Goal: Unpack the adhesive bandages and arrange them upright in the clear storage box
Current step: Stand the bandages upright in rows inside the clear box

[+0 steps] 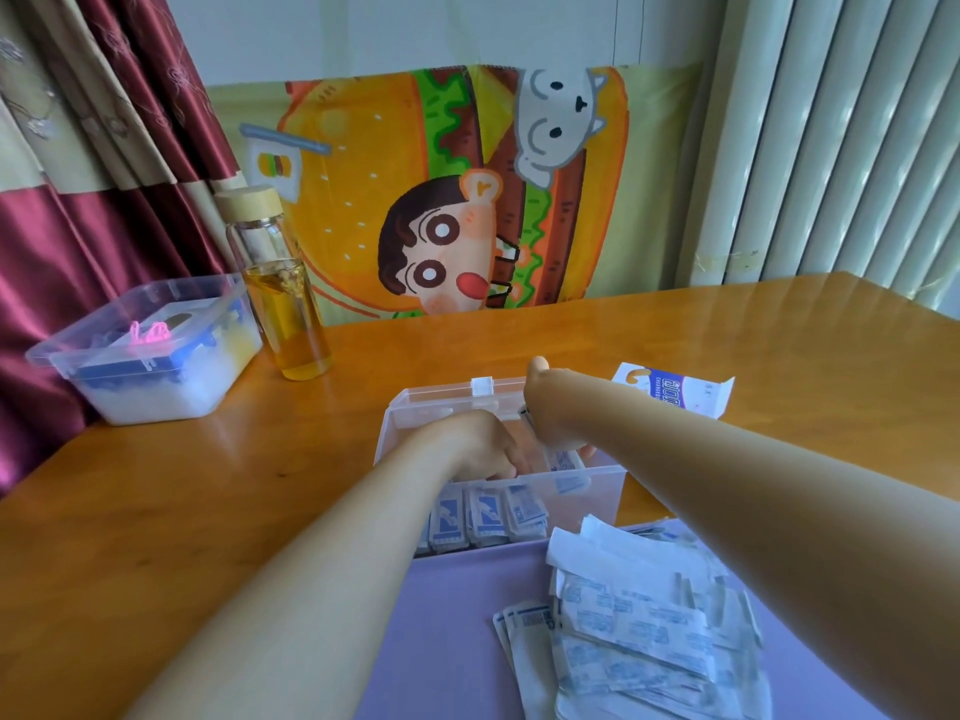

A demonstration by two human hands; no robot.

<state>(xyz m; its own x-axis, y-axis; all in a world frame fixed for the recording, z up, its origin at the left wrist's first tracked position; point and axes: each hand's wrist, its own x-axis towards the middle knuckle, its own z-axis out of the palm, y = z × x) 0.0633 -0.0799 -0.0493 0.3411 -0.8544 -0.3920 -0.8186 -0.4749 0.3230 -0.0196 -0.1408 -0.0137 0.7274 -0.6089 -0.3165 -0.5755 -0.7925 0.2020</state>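
- Pinching, it seems, a few held bandages with right grip, wrist bent down into right end of clear storage box; from head view, fingers mostly hidden behind own forearm.
- Pressing with left grip, fingers straight and unclenched as far as can be told, down against upright row at near left of box.
- Brace that row with left grip so nothing topples; slide new ones edge-first into gap on right, print facing same way, then close up.
- Mind near wall's rim and raised lid on far side, both close to knuckles; lift straight up to withdraw.
- Watch loose pile on purple mat, near right, below right forearm: probably easy to sweep off.
- Note opened carton just beyond box on right.
- Use bare bench on left for elbow room; bottle and plastic tub far left, well apart from box.
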